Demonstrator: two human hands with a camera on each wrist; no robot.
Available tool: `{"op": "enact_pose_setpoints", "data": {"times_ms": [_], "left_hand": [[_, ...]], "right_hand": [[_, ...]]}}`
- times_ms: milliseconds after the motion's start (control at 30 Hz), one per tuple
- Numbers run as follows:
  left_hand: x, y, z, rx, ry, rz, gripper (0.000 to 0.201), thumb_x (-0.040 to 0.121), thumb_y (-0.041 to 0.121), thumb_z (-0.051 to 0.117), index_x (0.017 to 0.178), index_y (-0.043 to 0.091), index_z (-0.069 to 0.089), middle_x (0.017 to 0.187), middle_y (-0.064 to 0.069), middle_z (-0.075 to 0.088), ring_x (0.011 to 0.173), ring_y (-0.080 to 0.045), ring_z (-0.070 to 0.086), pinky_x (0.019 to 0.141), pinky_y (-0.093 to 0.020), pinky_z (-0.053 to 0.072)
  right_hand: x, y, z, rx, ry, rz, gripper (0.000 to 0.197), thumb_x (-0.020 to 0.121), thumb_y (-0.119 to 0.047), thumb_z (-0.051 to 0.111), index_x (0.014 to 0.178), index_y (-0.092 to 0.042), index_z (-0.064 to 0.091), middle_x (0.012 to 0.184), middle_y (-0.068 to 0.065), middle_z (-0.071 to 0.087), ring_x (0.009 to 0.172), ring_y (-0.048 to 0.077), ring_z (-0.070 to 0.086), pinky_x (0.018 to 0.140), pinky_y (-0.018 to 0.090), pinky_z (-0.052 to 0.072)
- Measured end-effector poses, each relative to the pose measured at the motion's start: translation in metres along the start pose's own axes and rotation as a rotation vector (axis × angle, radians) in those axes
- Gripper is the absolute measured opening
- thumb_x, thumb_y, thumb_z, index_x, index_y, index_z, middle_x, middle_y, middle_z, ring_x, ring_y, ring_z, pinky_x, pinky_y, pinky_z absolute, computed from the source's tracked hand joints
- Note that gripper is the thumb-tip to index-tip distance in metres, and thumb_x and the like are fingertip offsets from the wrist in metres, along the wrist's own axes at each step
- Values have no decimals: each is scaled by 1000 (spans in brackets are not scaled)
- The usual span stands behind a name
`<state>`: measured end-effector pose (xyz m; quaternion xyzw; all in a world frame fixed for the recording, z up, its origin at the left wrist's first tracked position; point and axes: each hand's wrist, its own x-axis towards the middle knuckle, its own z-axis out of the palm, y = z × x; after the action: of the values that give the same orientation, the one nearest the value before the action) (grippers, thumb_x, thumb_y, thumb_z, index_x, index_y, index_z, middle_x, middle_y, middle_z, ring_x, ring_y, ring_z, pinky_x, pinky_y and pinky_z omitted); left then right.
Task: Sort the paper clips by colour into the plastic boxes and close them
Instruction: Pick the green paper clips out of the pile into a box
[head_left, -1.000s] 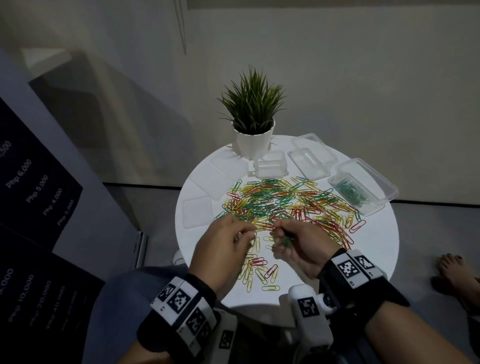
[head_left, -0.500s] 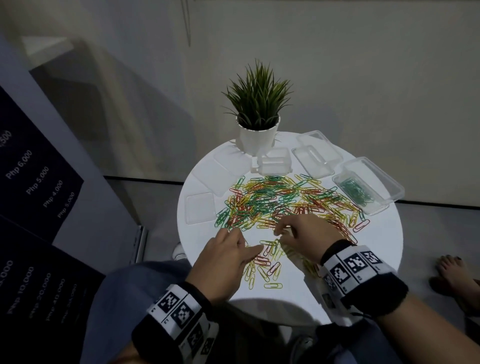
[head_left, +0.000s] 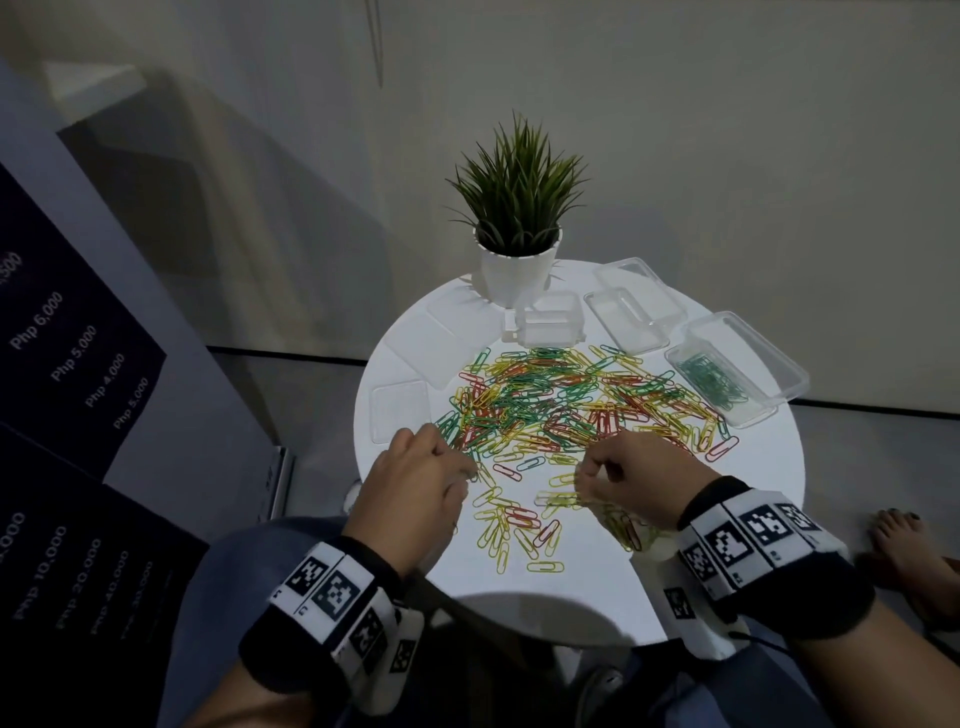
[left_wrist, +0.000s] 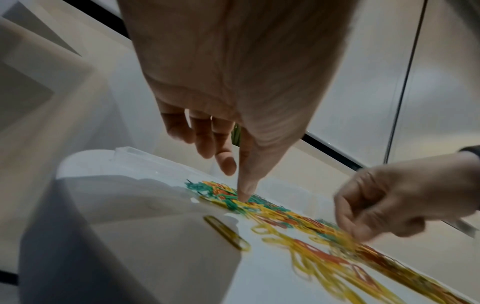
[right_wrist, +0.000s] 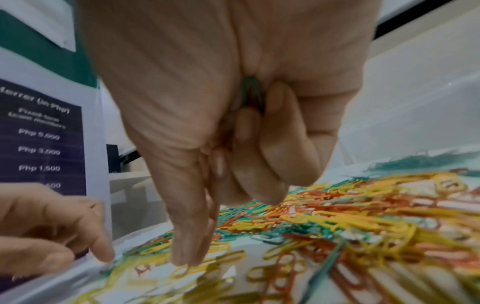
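Head view shows both hands low over the near edge of a scatter of paper clips (head_left: 561, 410) on a round white table (head_left: 769, 467). The right hand (head_left: 639, 480) is curled tight, and the right wrist view shows green clips (right_wrist: 250, 92) tucked against its palm under the folded fingers (right_wrist: 285, 131), with the thumb and forefinger reaching down to the yellow clips just below. The left hand (head_left: 415, 486) sits just beside it, at the left fringe of the pile; from the left wrist view its forefinger (left_wrist: 246, 174) is extended straight down, its tip touching green clips in the pile, and the other fingers hang loosely, holding nothing.

Beyond both hands the pile spreads in mixed green, yellow and red. Past the right hand, on the far right of the table, an open clear box (head_left: 727, 384) holds only green clips, its lid lying flat behind it. Farther off, beyond the pile, stand a small closed clear box (head_left: 545, 325) and another open one (head_left: 628, 317). Ahead of the left hand lie further clear boxes (head_left: 400, 410), hard to make out against the white top. A potted plant (head_left: 519, 218) stands at the table's far edge.
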<state>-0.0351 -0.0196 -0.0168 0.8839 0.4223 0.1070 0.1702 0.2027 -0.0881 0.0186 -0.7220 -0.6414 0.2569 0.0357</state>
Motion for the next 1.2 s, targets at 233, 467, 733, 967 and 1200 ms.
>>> {"op": "enact_pose_setpoints", "data": {"times_ms": [233,467,733,967,1200], "left_hand": [[2,-21,-15,24,45,-87,10,87,27,65,93,34,70,93,12,48,97,-15,43,76,-29,39],[16,-16,-10,30,-83,114,21,90,28,61,109,33,68,104,13,57,101,-13,41,79,-27,38],[28,-10,-4,176,-107,247,16,87,29,63,102,27,68,100,8,61,102,-16,50,67,-31,43],[31,-5,2,248,-25,422,12,69,19,77,68,28,69,69,11,58,68,-14,57,47,-24,42],[37,-5,-1,96,-134,304,9,87,22,55,94,22,61,102,8,53,100,-10,45,66,-26,42]], "right_hand": [[15,-30,3,-121,167,-31,15,95,-30,51,101,-31,63,81,-8,58,78,15,54,63,25,39],[43,-42,19,-281,-3,-21,14,92,-24,49,100,-19,58,97,2,65,88,23,61,71,31,51],[31,-14,13,301,154,57,24,92,-32,32,77,-17,44,70,-1,49,61,14,44,60,30,33],[26,-5,5,1344,38,344,38,96,-24,36,59,-22,30,57,0,21,42,11,14,45,22,8],[56,2,-5,945,157,201,28,100,-6,35,92,-15,60,66,2,50,54,15,37,48,25,32]]}}
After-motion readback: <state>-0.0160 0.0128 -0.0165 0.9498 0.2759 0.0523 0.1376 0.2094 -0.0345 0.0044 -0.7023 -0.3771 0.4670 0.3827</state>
